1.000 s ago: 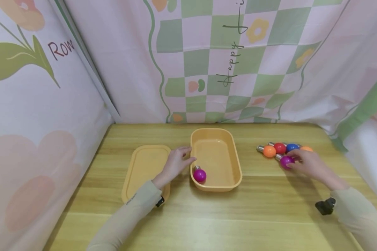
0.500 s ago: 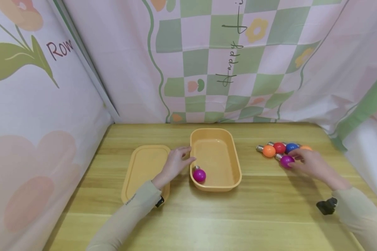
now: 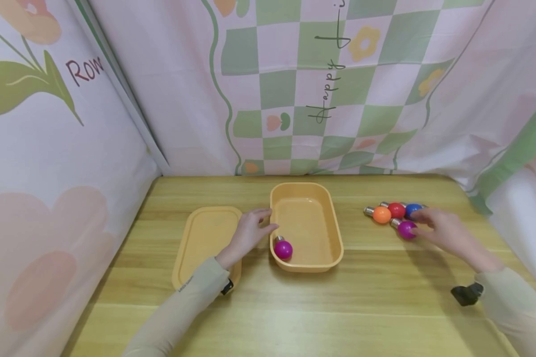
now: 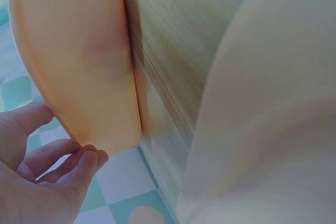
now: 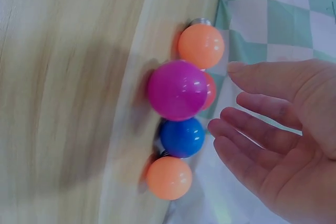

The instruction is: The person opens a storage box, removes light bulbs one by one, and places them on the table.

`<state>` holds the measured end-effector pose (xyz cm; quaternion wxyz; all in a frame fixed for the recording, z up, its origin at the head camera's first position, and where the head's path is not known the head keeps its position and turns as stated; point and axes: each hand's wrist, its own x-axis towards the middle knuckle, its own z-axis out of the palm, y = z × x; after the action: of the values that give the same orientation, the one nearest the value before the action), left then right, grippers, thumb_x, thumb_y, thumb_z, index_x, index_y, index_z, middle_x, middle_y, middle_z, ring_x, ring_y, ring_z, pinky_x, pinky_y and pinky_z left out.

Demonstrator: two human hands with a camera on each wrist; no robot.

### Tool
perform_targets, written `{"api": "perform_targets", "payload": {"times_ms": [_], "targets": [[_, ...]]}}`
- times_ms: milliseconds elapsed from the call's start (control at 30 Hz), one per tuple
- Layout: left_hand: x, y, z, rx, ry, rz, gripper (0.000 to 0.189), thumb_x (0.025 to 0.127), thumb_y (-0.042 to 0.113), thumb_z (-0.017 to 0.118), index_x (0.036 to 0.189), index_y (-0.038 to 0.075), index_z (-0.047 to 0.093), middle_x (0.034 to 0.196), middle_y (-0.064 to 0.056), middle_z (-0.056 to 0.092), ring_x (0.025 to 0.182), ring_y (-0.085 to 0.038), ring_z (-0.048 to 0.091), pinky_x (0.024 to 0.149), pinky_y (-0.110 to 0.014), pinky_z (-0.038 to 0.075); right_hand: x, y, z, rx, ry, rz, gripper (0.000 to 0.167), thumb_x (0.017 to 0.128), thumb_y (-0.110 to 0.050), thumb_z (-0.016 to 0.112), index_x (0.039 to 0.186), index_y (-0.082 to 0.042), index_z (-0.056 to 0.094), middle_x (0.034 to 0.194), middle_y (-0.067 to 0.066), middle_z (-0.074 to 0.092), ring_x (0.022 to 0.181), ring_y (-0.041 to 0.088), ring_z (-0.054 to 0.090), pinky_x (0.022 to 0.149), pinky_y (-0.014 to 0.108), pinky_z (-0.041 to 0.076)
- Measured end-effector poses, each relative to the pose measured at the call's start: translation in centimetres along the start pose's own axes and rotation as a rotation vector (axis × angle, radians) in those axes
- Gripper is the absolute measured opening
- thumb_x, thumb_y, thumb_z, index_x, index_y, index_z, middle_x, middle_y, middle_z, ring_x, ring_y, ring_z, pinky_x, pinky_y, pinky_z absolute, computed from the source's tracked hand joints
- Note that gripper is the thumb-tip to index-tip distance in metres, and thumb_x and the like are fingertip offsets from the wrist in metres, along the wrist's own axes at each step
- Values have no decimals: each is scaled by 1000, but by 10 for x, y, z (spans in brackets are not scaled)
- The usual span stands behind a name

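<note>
My left hand [image 3: 247,234] touches the left rim of a yellow-orange plastic box [image 3: 305,228], thumb and forefinger apart; in the left wrist view its fingertips rest against the box edge. Inside the box, a purple light bulb [image 3: 283,250] lies in the near left corner. My right hand [image 3: 446,230] is beside a second purple bulb [image 3: 406,229], and the right wrist view shows its fingers spread and holding nothing. Behind that bulb lie an orange bulb [image 3: 381,214], a red bulb [image 3: 396,210] and a blue bulb [image 3: 413,211]. Another orange bulb [image 5: 169,178] is hidden by the hand in the head view.
A flat yellow-orange lid [image 3: 207,243] lies left of the box, partly under my left forearm. Everything stands on a wooden table [image 3: 303,307]. A checkered cloth [image 3: 321,99] hangs along the back edge, and a printed cloth wall [image 3: 62,198] stands at left.
My right hand has drawn slightly right, off the front of the purple bulb, and now covers the right-hand orange bulb in the head view. My left hand has stayed at the rim.
</note>
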<state>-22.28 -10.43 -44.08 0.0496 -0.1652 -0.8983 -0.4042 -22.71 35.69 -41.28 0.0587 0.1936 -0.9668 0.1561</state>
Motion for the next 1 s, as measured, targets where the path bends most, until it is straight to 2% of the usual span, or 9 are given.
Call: {"api": "perform_targets", "payload": {"times_ms": [200,433,567,700,933,1000], "targets": [[1,-1,0,2,-5,-6,45,90,19,73,126,-6,63,131,-24,64,110,-38,69,97,-43,59,0,-23,-7,-31,31,-28,40,79,-12,81,111,8,66,102,31,70,89,46,68,76,61,58],[1,-1,-1,-14,-16,-25,45,90,18,73,127,-5,62,133,-23,62,112,-38,68,98,-43,58,6,-49,-5,-77,129,-158,38,70,-8,85,103,3,70,96,20,72,84,37,68,72,55,58],[2,0,-1,-8,-23,-20,46,91,19,72,128,-5,62,134,-23,62,113,-38,67,99,-43,57,8,-62,-1,-59,168,-227,38,69,-6,85,103,3,69,89,16,72,75,29,66,63,40,59],[2,0,-2,-3,-24,-23,47,90,21,73,128,-5,62,133,-22,63,113,-38,67,99,-43,57,11,-76,3,-44,192,-258,40,67,-4,86,103,3,69,87,11,71,70,21,62,58,28,55],[2,0,-2,-13,-28,-40,47,90,20,73,128,-4,62,134,-21,62,114,-39,67,101,-44,57,16,-99,12,-12,194,-307,40,67,-4,87,102,3,68,92,16,73,80,30,70,68,43,62],[2,-1,-2,-10,-28,-36,46,90,20,73,127,-5,62,134,-21,63,115,-39,67,101,-44,57,18,-105,14,4,203,-331,41,67,-3,87,103,3,68,92,16,73,80,29,70,67,43,62]]}}
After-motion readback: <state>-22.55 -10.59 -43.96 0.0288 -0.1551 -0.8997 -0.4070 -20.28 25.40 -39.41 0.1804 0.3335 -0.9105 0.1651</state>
